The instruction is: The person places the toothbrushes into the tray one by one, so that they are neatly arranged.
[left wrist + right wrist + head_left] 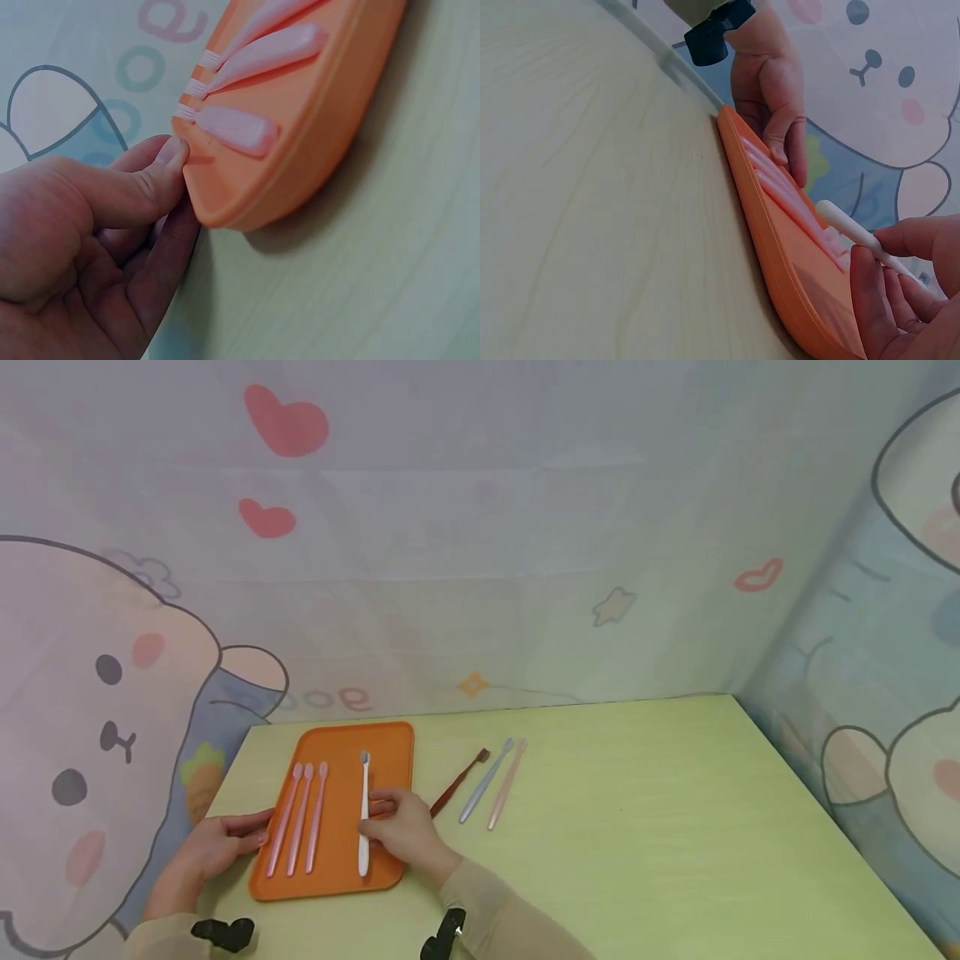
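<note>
1. Three pink toothbrushes (298,827) lie side by side on the orange tray (341,743), around its 9 o'clock, heads toward 12 — that part looks done to me.

2. The white toothbrush (363,860) is the one in hand: the right hand (408,831) pinches its handle between thumb and fingers, raised over the tray's 3 o'clock side, head toward 12. I'd call this one unfinished, since it isn't lying down yet.

3. The left hand (213,847) grips the tray's rim near 8 or 9 o'clock, thumb on top and fingers beneath, apparently to steady it.

4. Off the tray, toward its 3 o'clock, the red-brown toothbrush (457,787), the blue toothbrush (483,785) and the pale pink toothbrush (507,787) lie on the yellow-green table (637,802).

5. By my count, three brushes are placed, one is in progress and three remain — probably just past the midpoint, if all are meant for the tray.
</note>
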### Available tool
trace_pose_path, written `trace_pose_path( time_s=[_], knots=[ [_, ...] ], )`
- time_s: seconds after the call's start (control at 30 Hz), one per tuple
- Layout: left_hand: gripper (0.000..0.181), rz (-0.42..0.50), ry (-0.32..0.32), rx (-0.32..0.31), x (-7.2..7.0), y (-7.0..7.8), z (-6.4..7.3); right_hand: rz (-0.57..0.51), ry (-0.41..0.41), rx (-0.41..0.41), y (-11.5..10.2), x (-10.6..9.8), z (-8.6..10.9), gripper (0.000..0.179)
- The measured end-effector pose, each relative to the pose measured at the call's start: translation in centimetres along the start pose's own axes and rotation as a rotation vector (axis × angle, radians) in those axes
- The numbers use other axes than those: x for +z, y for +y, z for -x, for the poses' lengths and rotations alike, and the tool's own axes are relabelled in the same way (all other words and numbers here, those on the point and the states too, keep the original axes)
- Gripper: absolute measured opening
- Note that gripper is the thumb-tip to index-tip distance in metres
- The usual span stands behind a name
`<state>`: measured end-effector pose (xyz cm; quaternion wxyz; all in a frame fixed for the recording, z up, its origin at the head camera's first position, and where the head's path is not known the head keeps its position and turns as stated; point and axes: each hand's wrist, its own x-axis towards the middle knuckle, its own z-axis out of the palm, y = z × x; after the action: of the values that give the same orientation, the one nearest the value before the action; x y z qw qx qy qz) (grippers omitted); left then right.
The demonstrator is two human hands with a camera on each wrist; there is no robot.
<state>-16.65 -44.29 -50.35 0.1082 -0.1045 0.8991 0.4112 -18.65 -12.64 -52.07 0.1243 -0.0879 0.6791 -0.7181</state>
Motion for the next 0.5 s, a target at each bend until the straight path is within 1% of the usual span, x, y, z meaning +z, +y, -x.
trace_pose_path(
  time_s=[0.2, 0.33, 0.5],
  knots=[
    [0.056, 0.013, 0.009, -0.011, 0.2, 0.2, 0.0, -0.010, -0.003, 0.032, -0.1, 1.3, -0.3, 0.041],
    [0.055, 0.017, 0.007, -0.006, 0.1, 0.4, 0.2, -0.006, -0.010, 0.048, 0.0, 2.3, -0.7, 0.041],
    [0.055, 0.019, 0.005, -0.003, 0.0, 0.1, 0.2, 0.027, -0.008, 0.074, 0.0, 3.3, -1.0, 0.038]
  ],
)
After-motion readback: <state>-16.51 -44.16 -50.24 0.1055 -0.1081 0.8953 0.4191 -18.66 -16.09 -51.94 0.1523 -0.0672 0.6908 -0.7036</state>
